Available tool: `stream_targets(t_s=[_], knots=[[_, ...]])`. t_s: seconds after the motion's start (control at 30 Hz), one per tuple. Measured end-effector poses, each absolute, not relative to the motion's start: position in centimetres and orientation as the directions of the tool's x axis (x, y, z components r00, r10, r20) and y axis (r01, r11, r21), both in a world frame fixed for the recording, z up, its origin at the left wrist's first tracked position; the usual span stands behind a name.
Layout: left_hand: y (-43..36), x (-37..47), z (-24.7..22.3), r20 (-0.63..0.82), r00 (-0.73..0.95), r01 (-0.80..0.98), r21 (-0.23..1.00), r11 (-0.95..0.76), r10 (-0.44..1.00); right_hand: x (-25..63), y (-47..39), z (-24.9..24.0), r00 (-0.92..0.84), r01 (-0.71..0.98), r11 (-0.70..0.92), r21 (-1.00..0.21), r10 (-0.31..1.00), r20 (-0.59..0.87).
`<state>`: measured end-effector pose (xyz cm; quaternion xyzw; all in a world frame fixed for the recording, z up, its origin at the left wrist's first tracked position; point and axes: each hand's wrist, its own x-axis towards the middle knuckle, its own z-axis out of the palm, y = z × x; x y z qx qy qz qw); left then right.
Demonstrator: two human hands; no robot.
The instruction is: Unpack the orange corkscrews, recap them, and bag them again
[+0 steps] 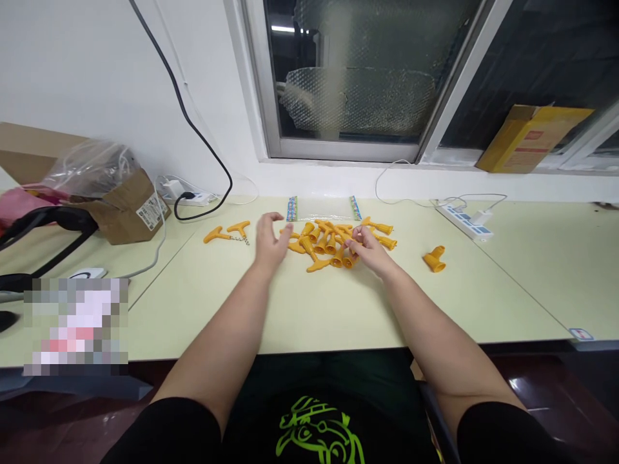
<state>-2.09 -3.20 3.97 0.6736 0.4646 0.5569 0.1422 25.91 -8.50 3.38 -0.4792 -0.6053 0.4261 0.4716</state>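
Several orange-yellow plastic pieces, some T-handled and some cone-shaped, lie in a pile (320, 245) on the pale table (314, 316). At the pile's left edge is my left hand (272, 241), its thumb and fingers apart with nothing between them. My right hand (368, 250) is at the pile's right side, fingers closed on an orange piece (355, 245) that they partly cover. Two orange T-handles with metal spirals (238, 227) lie left of my left hand. Farther right sit orange cone pieces (435, 259). A clear plastic bag (323, 208) with colourful ends lies behind the pile.
An open cardboard box (126, 209) with plastic wrap stands at the left, near a black cable (181, 103). One power strip (464, 220) is at the back right. A yellow carton (529, 138) leans on the window ledge. A blurred patch covers something at the lower left.
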Motion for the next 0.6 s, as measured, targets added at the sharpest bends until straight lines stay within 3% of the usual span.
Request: stream_targets(t_s=[0.07,0.13,0.2,0.3,0.4,0.6], knots=[[-1.6,-4.7,3.7,0.493,-0.194,0.702,0.674,-0.230,0.848,27.0,-7.9,2.8,-0.025,0.424,0.266,-0.866,0.959,0.282],[-0.3,-6.6,3.2,0.284,-0.324,0.793,0.602,0.095,0.903,28.0,-7.5,2.3,-0.064,0.566,0.309,-0.764,0.941,0.334],[0.6,-7.8,2.6,0.203,-0.371,0.823,0.525,0.219,0.906,28.9,-7.3,2.1,-0.095,0.622,0.339,-0.706,0.927,0.362],[1.2,-8.2,1.9,0.147,-0.373,0.849,0.453,0.273,0.916,30.3,-7.1,2.4,0.015,0.750,0.233,-0.619,0.929,0.369],[1.3,-7.9,1.6,0.142,-0.352,0.867,0.422,0.265,0.925,32.4,-7.2,3.2,0.281,0.828,-0.065,-0.557,0.908,0.312],[1.2,-7.3,1.6,0.168,-0.284,0.872,0.454,0.181,0.944,38.3,-7.4,3.7,0.711,0.638,-0.552,-0.538,0.690,0.135]])
